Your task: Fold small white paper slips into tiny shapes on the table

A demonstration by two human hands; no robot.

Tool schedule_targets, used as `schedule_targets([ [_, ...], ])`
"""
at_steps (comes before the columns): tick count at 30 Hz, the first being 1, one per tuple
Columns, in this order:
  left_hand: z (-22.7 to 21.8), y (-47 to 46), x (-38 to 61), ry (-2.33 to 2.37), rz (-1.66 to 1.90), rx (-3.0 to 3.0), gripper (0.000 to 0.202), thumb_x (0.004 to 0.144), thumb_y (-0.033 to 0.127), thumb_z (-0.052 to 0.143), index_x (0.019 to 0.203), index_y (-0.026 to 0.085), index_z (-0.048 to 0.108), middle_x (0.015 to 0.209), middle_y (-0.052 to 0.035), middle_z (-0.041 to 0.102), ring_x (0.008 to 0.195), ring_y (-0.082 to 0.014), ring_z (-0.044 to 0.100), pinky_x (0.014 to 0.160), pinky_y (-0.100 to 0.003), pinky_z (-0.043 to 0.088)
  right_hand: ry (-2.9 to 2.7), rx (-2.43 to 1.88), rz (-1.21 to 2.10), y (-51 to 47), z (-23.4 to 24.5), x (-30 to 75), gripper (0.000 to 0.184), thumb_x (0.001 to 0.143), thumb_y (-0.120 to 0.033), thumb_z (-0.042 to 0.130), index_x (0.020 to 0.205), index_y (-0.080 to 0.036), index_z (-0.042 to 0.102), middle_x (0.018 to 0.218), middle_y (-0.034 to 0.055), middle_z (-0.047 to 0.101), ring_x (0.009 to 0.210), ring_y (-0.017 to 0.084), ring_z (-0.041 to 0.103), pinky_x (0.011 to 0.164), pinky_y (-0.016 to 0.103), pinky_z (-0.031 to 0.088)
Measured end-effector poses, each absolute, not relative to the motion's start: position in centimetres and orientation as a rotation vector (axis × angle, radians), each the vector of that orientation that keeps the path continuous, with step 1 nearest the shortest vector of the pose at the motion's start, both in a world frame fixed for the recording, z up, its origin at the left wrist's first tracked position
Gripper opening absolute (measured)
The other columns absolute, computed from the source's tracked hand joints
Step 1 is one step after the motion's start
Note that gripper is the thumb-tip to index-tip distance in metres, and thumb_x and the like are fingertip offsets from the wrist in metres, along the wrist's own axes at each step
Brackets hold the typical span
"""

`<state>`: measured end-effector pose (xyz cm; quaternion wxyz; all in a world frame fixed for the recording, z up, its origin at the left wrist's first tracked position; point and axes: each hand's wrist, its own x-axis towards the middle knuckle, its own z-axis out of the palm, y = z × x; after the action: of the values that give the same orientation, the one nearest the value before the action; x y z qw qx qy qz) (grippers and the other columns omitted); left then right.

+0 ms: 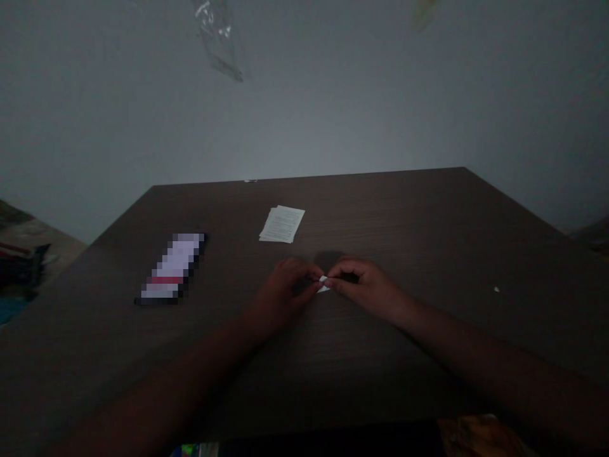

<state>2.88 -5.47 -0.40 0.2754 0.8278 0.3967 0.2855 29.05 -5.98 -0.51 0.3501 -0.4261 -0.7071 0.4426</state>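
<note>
A small white paper slip, pinched by the left hand and right hand, is midway between the dark-brown, wood-grained bench side edges. Likely light, limp and easily torn, it suits opposite-edge pinches. Toward the far edge lie white rectangular printed sheets.

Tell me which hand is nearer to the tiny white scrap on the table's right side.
Right. The right hand is left of the tiny white scrap, well apart from it; the left hand is farther left, beyond the right hand.
</note>
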Motion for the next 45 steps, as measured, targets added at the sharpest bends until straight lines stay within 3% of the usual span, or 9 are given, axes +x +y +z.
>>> schedule_targets([
  [10,-0.1,-5.7,3.0,1.083,0.725,2.23,0.012,0.11,0.026,0.082,0.12,0.027,0.087,0.118,-0.0044,0.09,0.116,-0.0276,0.083,0.122,-0.05,0.063,-1.952,-1.183,1.0,-5.8,-0.7,29.3,0.019,0.109,-0.026,0.093,0.092,-0.03,0.089,0.098,0.0035,0.082,0.102,0.027,0.076,0.102,0.046,0.057],
  [19,1.0,-5.7,3.5,1.073,0.611,2.204,0.012,0.111,0.023,0.075,0.108,0.024,0.087,0.106,-0.0034,0.086,0.105,-0.0262,0.08,0.107,-0.045,0.064,-2.078,-1.13,0.915,-5.8,-1.1,29.3,0.016,0.11,-0.024,0.093,0.095,-0.027,0.09,0.102,0.0031,0.083,0.106,0.026,0.077,0.109,0.047,0.054],
  [22,0.8,-5.7,3.9,1.191,0.506,2.238,0.01,0.106,0.018,0.077,0.102,0.024,0.084,0.103,-0.0038,0.083,0.108,-0.0289,0.078,0.111,-0.05,0.063,-2.104,-1.129,0.863,-5.5,-1.4,29.3,0.013,0.11,-0.02,0.092,0.099,-0.027,0.091,0.106,0.0042,0.085,0.109,0.027,0.077,0.111,0.048,0.054],
  [29,-0.1,-6.1,4.8,1.496,0.408,2.314,0.014,0.098,0.015,0.084,0.092,0.023,0.075,0.128,-0.0119,0.081,0.13,-0.041,0.073,0.115,-0.058,0.062,-2.172,-1.203,0.622,-4.8,-1.5,30.0,0.014,0.112,-0.015,0.084,0.105,-0.026,0.089,0.107,0.0059,0.083,0.111,0.028,0.077,0.11,0.047,0.056],
  [34,-0.2,-6.1,4.8,1.54,0.443,2.303,0.017,0.097,0.017,0.085,0.09,0.024,0.071,0.126,-0.0114,0.079,0.129,-0.0402,0.071,0.114,-0.058,0.062,-2.472,-1.118,0.506,-6.2,-0.8,29.7,0.019,0.118,-0.02,0.077,0.113,-0.025,0.094,0.109,0.0088,0.083,0.104,0.028,0.076,0.1,0.044,0.057],
  [38,-0.2,-6.1,4.8,1.547,0.458,2.284,0.022,0.096,0.016,0.087,0.087,0.025,0.069,0.125,-0.0114,0.08,0.127,-0.0402,0.071,0.112,-0.057,0.062,-2.583,-1.164,0.372,-7.6,-0.2,29.2,0.018,0.116,-0.02,0.078,0.119,-0.026,0.095,0.11,0.0105,0.085,0.102,0.03,0.077,0.098,0.047,0.056],
  [45,0.4,-6.6,5.2,1.579,0.362,2.351,0.013,0.101,0.014,0.08,0.096,0.023,0.071,0.131,-0.0134,0.08,0.13,-0.039,0.071,0.112,-0.057,0.063,-2.621,-1.201,0.3,-8.2,-0.1,28.9,0.018,0.119,-0.024,0.078,0.123,-0.027,0.095,0.111,0.012,0.089,0.106,0.033,0.08,0.099,0.049,0.056],
])
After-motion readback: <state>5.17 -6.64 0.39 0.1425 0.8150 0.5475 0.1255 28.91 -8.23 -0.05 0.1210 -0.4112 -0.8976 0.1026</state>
